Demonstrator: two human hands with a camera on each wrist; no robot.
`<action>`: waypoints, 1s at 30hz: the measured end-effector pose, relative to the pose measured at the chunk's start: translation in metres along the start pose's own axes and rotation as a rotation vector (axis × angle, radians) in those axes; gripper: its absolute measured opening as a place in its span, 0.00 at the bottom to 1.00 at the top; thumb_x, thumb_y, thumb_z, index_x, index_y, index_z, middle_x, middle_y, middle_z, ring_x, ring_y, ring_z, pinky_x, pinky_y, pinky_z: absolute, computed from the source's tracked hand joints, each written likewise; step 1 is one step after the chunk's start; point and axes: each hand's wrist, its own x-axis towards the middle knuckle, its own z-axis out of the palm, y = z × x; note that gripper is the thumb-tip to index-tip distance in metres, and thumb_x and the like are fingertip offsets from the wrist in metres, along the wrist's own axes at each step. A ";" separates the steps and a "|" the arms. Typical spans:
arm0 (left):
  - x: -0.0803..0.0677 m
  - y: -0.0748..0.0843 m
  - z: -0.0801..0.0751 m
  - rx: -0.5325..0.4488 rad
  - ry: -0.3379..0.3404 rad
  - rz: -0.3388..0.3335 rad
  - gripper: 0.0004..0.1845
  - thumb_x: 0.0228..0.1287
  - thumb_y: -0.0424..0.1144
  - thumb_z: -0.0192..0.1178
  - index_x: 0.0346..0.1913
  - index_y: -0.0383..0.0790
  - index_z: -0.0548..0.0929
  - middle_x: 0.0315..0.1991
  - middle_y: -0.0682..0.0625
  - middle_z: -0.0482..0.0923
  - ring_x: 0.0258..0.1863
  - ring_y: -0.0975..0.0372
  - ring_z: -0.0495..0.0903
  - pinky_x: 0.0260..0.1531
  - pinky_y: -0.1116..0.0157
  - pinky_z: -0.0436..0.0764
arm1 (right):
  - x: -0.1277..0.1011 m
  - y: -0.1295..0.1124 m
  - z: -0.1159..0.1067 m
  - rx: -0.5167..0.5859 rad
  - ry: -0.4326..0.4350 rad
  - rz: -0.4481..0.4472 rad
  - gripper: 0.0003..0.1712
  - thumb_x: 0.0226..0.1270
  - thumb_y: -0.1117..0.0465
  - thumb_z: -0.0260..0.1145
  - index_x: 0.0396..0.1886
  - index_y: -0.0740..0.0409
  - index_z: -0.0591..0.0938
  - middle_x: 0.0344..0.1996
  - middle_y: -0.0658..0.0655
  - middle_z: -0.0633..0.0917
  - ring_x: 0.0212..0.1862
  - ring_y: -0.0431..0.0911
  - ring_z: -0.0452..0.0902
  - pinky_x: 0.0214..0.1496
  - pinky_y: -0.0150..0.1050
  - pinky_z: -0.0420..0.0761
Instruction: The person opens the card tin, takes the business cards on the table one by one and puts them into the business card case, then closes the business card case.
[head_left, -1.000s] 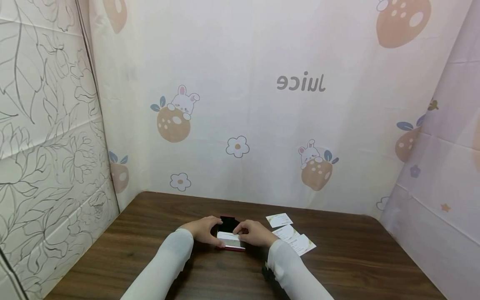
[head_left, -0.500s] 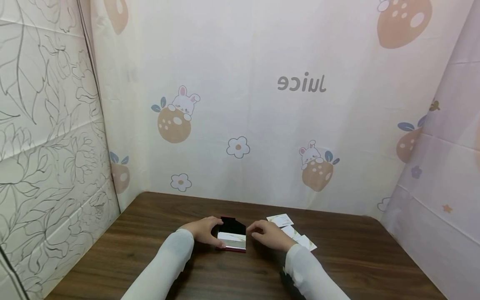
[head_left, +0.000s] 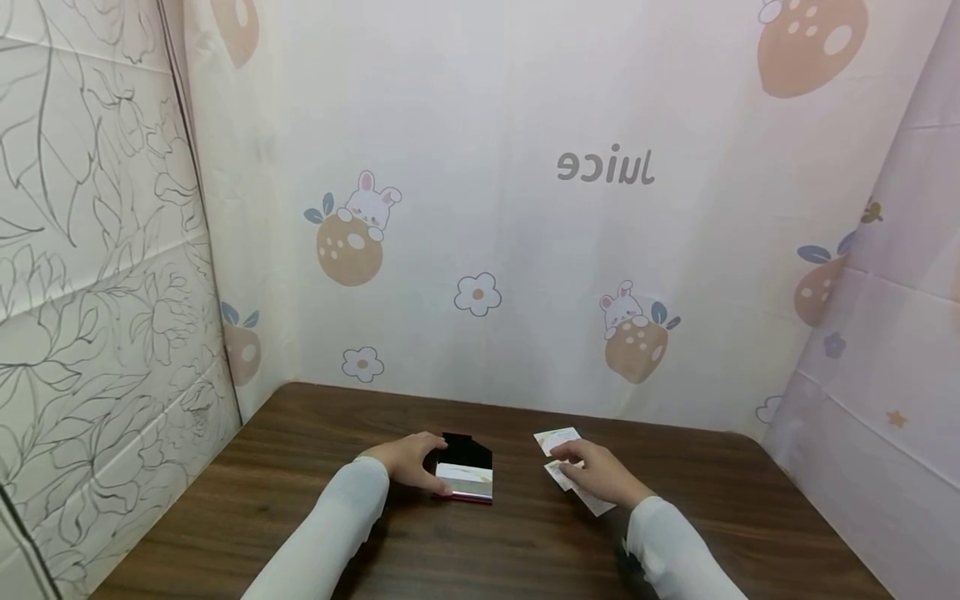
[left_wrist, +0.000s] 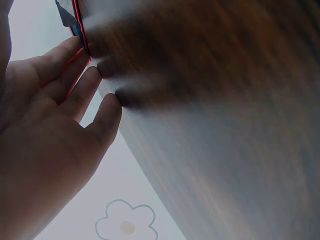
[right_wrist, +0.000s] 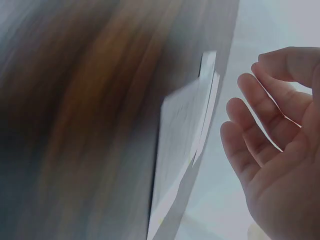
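Card case open, loose cards not yet gathered

The left hand [head_left: 405, 461] grips the open red card case [head_left: 466, 475] on the brown surface [head_left: 315, 467]; a card lies inside. The right hand [head_left: 596, 473], fingers loosely spread, hovers over the loose cards [head_left: 558, 439], holding none.

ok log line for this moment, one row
left hand: holds open card case | right hand: open above loose cards, no grip | surface: wooden table
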 end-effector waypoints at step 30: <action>-0.002 0.003 -0.002 0.005 -0.002 -0.003 0.45 0.53 0.61 0.72 0.70 0.40 0.72 0.70 0.44 0.67 0.69 0.52 0.66 0.65 0.49 0.68 | -0.049 0.047 -0.039 -0.073 -0.098 0.115 0.32 0.55 0.58 0.79 0.55 0.70 0.79 0.51 0.64 0.83 0.55 0.62 0.78 0.57 0.61 0.74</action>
